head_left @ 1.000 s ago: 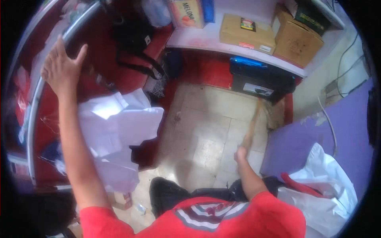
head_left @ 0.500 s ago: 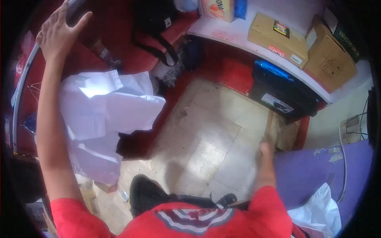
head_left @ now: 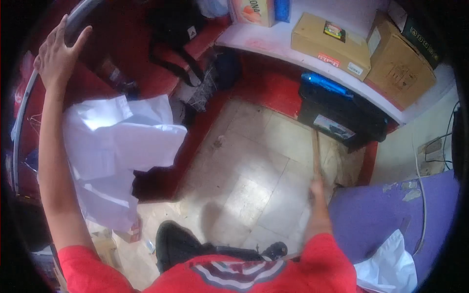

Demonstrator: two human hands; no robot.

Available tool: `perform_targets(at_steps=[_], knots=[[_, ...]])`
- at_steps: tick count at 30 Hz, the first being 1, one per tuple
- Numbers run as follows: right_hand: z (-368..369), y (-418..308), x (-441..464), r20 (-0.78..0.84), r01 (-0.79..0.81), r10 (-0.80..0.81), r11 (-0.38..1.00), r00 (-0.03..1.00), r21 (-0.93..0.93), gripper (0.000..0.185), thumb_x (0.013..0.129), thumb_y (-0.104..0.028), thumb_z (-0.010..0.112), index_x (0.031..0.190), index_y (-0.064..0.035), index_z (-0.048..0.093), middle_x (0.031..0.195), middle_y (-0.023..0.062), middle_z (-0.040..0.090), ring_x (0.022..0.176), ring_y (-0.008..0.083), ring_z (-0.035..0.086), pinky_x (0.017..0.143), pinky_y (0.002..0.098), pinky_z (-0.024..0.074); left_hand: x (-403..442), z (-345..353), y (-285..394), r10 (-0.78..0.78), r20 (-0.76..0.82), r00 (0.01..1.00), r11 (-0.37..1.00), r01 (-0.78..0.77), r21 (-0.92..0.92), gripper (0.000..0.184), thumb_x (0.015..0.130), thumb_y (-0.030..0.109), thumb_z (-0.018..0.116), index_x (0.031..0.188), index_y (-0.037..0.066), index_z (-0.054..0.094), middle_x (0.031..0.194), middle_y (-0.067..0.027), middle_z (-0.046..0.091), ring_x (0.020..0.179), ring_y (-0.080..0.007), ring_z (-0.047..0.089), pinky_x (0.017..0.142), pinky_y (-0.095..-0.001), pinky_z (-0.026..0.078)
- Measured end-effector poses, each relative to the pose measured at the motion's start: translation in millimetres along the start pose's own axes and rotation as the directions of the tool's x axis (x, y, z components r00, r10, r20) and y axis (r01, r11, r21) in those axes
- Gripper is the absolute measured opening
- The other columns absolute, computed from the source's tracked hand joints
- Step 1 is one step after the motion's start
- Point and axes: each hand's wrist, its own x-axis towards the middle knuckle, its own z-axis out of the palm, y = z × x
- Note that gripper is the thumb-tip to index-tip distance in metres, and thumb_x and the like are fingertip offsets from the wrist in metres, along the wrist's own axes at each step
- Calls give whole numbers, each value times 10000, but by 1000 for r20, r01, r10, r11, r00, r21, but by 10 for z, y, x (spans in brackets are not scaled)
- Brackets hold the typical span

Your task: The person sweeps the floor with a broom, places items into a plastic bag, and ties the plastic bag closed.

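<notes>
My left hand (head_left: 56, 56) is raised at the upper left, fingers stretched and thumb apart, at the pale curved edge (head_left: 78, 15) of a red-lined unit. It looks to rest there without gripping. Below it hangs a white garment or cloth (head_left: 132, 146) with folded flaps. My right hand (head_left: 316, 188) is closed around a thin wooden stick (head_left: 316, 149), which reaches forward over the tiled floor (head_left: 244, 166) toward a black box (head_left: 327, 107). Whether the stick has a head at either end cannot be made out.
A white shelf (head_left: 268, 41) carries cardboard boxes (head_left: 332, 46). A black bag (head_left: 171, 34) with a strap sits at the upper left. On the right are a purple panel (head_left: 376, 210), a hanging cable (head_left: 423, 210) and a white cloth (head_left: 391, 266).
The view has shifted slightly, so most things sit further left. The stick in my right hand has swung to point more straight ahead. My left hand stays at the edge.
</notes>
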Motion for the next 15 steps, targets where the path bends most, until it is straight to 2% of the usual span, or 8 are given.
perform_targets(at_steps=[1,4,6,8,10,12,14,15], knots=[[-182,185,-190,-121,188,-210,967,970,-173,340,842,-208,544,1155,-76,546,916,223,643,693,355,639,631,447,491,27,16,-7,-11,-8,1000,1000,11,3,844,741,816,400,1408,299,378,1372,-33,475,1238,-311,461,1010,-526,324],[-30,362,-496,-291,74,-56,996,955,52,384,831,-186,548,1198,-74,515,945,225,640,744,355,637,676,437,492,-53,28,-25,19,-37,999,997,-16,72,850,733,830,382,1403,307,387,1376,-20,473,1228,-303,472,1001,-513,339],[361,140,-270,-310,-42,97,983,946,178,417,825,-171,551,1226,-73,495,964,226,639,778,354,636,706,430,492,-27,38,-35,28,-33,999,997,-26,72,848,734,831,379,1404,310,385,1379,-20,470,1228,-304,472,1000,-516,339],[721,-43,131,-165,-236,278,942,946,237,452,818,-157,554,1254,-72,474,984,227,637,812,354,635,736,423,493,-48,34,-48,32,-13,999,997,-31,69,845,735,831,375,1406,318,381,1385,-20,465,1229,-304,473,996,-520,339],[736,96,476,166,-215,206,976,964,41,488,811,-142,557,1283,-71,453,1003,229,636,846,354,634,766,416,493,-76,19,8,36,10,999,997,-37,65,841,737,830,372,1406,319,381,1385,-20,465,1228,-305,473,999,-519,339],[607,313,87,13,-171,170,984,985,56,461,812,-152,557,1255,-54,471,1000,224,638,832,352,631,753,413,494,-20,12,-15,2,22,1000,996,-4,84,835,742,827,368,1406,321,379,1385,-21,465,1227,-307,474,1004,-518,339],[371,414,-294,-284,-61,67,998,956,33,416,814,-171,559,1198,-20,506,995,214,641,803,347,623,728,408,494,-37,48,-66,10,13,1000,993,-12,115,820,761,811,356,1410,309,375,1384,-22,468,1228,-310,473,1013,-516,333],[412,357,-285,-278,-61,65,998,958,23,416,814,-171,559,1198,-20,506,995,214,641,803,347,623,728,408,494,-62,69,-71,34,7,999,989,-34,142,806,780,795,343,1414,298,371,1382,-24,470,1228,-314,472,1023,-513,327]])
